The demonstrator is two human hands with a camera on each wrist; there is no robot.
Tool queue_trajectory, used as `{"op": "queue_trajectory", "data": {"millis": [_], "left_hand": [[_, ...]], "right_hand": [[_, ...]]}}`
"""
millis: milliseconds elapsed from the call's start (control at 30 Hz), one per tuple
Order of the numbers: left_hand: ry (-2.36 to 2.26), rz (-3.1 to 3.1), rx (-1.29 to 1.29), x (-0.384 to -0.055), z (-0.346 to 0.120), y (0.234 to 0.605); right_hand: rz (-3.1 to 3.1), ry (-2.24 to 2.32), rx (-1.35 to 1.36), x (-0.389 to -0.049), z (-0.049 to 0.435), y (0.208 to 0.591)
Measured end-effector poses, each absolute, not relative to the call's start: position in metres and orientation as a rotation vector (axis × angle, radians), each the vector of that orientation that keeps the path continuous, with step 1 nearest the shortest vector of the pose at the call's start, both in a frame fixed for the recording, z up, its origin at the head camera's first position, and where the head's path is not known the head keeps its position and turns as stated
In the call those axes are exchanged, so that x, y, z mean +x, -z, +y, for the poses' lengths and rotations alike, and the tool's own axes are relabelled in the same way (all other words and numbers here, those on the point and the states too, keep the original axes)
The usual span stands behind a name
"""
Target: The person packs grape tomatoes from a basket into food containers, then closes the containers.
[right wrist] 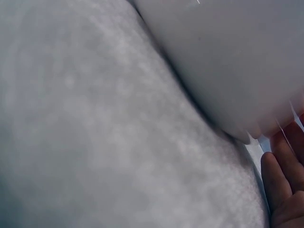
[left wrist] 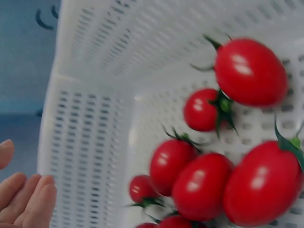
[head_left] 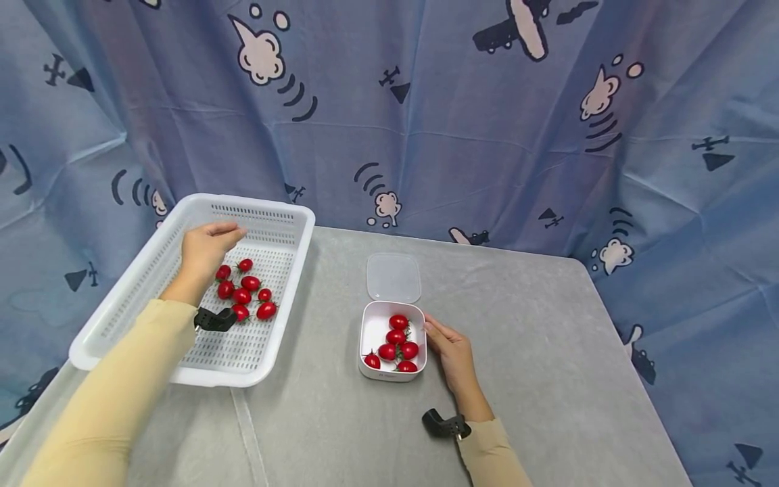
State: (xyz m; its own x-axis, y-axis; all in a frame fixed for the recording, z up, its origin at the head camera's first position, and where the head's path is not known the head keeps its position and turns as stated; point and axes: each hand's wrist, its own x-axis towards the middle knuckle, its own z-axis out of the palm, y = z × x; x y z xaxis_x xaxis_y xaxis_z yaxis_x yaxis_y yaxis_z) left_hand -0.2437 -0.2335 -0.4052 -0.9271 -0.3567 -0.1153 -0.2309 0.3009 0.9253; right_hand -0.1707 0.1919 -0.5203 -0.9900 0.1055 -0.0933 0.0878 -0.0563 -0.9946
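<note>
My left hand (head_left: pixel 205 251) hovers over the far part of a white perforated basket (head_left: pixel 302 270), above several cherry tomatoes (head_left: pixel 250 283) with green stems. In the left wrist view, the thumb and fingertips (left wrist: pixel 40 202) are apart with nothing between them. At the right side of a small white square box (head_left: pixel 362 338), my right hand (head_left: pixel 452 352) touches the wall near the rim. In the right wrist view, its fingers (right wrist: pixel 280 173) lie loosely against the box's side. Several cherry tomatoes (head_left: pixel 395 337) lie inside this box.
The box's translucent lid (head_left: pixel 393 277) lies folded back behind it. A grey cloth covers the table (head_left: pixel 548 379). Along the back and sides hangs a blue patterned curtain (head_left: pixel 341 101). The basket's raised rim stands between its tomatoes and the box.
</note>
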Motion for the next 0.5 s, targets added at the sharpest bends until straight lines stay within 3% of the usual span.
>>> {"op": "queue_trajectory", "data": {"millis": [500], "left_hand": [[1.785, -2.499, 0.71, -0.256, -0.243, 0.431]], "right_hand": [[-2.155, -2.24, -0.189, -0.171, 0.191, 0.521]]}}
